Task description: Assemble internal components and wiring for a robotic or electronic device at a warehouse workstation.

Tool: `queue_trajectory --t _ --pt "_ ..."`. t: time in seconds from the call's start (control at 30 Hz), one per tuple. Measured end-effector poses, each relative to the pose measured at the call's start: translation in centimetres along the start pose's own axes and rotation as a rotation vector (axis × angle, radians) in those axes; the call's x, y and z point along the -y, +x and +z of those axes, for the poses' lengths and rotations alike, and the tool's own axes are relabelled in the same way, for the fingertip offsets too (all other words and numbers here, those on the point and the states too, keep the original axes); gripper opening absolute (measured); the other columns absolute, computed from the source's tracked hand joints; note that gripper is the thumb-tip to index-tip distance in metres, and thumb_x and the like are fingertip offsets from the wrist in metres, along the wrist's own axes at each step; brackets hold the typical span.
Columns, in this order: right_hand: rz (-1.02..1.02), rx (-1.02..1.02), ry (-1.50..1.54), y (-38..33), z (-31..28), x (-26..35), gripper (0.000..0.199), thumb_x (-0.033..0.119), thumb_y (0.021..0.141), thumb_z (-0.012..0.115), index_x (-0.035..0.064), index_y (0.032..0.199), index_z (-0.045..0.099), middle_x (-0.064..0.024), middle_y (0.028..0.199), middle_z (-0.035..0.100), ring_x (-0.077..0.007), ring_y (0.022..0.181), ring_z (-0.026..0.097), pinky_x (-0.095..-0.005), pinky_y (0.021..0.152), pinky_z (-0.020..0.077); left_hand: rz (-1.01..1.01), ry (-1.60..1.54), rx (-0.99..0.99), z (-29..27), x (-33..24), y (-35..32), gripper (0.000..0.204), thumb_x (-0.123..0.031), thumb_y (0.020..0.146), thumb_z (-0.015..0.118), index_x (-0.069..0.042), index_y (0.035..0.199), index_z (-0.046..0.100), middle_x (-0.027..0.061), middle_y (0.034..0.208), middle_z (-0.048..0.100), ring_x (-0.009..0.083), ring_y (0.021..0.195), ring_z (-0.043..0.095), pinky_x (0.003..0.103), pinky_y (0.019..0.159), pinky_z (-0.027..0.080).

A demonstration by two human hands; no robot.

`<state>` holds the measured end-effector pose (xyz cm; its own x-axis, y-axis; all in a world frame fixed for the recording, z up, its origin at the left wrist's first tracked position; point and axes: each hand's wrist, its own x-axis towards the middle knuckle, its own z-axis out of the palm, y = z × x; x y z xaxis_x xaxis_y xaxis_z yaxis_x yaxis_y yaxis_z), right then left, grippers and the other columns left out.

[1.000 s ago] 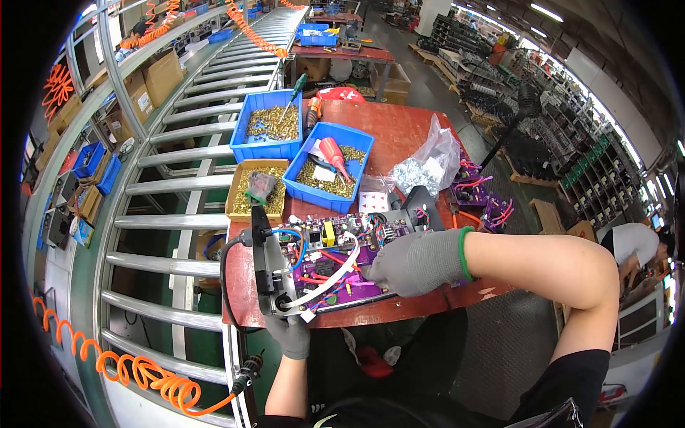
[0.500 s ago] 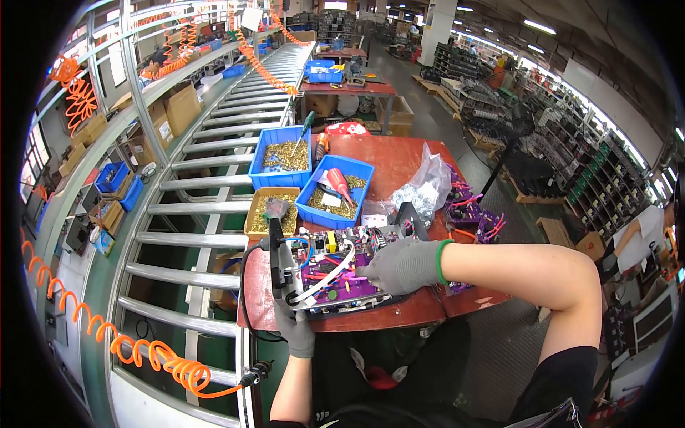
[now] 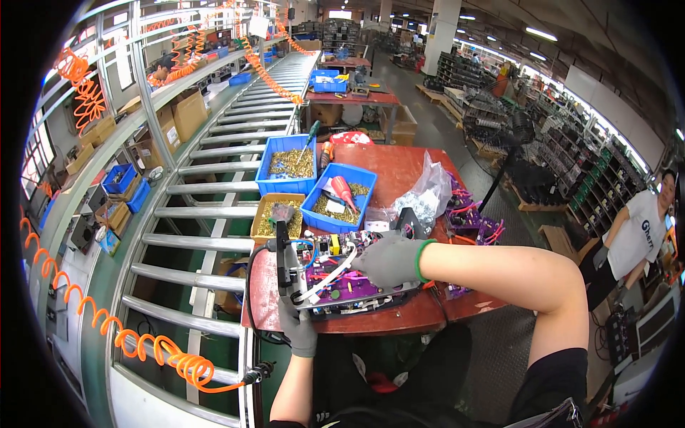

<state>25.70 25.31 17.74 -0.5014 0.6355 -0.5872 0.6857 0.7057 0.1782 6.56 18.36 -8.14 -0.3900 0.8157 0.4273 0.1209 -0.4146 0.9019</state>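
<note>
An electronic device with an open black housing [image 3: 284, 274] lies at the table's near edge, its purple circuit board [image 3: 349, 289] showing components, red and blue wires and a thick white cable [image 3: 325, 279]. At the housing's lower left corner, my left hand [image 3: 300, 334], in a grey glove, grips the edge; its fingertips are partly hidden. My right hand [image 3: 391, 261], gloved in grey with a green cuff, is above the board's right half, beside the white cable. Its fingers are curled, and whatever they hold is hidden. A black cord [image 3: 248, 292] runs along the housing's left side.
Behind the device stand two blue bins [image 3: 287, 165] of brass-coloured screws, one holding a red-handled tool [image 3: 341, 191], and a tan tray [image 3: 275, 214]. A clear plastic bag [image 3: 421, 192] and more purple boards [image 3: 467, 207] lie right. A roller conveyor [image 3: 193, 246] runs left; a person [image 3: 635, 232] stands far right.
My right hand has drawn its fingers in and moved slightly left over the board. My left hand keeps its place at the housing corner. The person at right has come further into view.
</note>
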Motion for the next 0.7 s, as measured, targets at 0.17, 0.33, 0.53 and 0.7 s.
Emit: queue_trajectory --t 0.17,0.33,0.53,0.7 --pt "0.015 0.037 0.009 0.8 -1.2 0.5 0.046 0.017 0.091 0.051 0.0113 0.136 0.051 -0.0144 0.113 0.068 -0.0327 0.100 0.068 -0.0489 0.085 0.0531 -0.098 -0.009 -0.053 -0.3 1.5 -0.2 0.062 -0.003 0.083 0.059 0.013 0.139 0.039 0.0248 0.132 0.052 0.0308 0.126 0.051 0.039 0.108 0.037" --pt "-0.045 -0.006 0.134 1.7 -0.8 -1.1 0.049 0.020 0.095 0.048 0.0139 0.143 0.047 -0.0184 0.117 0.066 -0.0361 0.104 0.066 -0.0483 0.089 0.0521 -0.029 -0.029 -0.035 0.3 -0.1 0.3 0.062 -0.003 0.080 0.054 0.012 0.138 0.040 0.0247 0.130 0.054 0.0324 0.124 0.052 0.040 0.107 0.038" --pt "-0.091 -0.086 0.141 1.8 -1.1 -0.7 0.043 0.022 0.095 0.048 0.0113 0.136 0.053 -0.0195 0.111 0.068 -0.0368 0.101 0.067 -0.0497 0.088 0.0524 -0.006 -0.051 -0.069 0.4 -0.2 0.2 0.061 -0.005 0.079 0.053 0.012 0.137 0.041 0.0240 0.129 0.055 0.0316 0.122 0.054 0.039 0.105 0.040" --pt "-0.080 -0.066 0.070 2.0 -0.9 -0.6 0.042 0.021 0.094 0.047 0.0109 0.134 0.055 -0.0197 0.109 0.068 -0.0367 0.099 0.067 -0.0495 0.087 0.0528 -0.008 -0.014 -0.054 0.4 -0.6 0.2 0.059 -0.001 0.082 0.054 0.011 0.139 0.040 0.0237 0.131 0.054 0.0304 0.122 0.054 0.039 0.105 0.040"
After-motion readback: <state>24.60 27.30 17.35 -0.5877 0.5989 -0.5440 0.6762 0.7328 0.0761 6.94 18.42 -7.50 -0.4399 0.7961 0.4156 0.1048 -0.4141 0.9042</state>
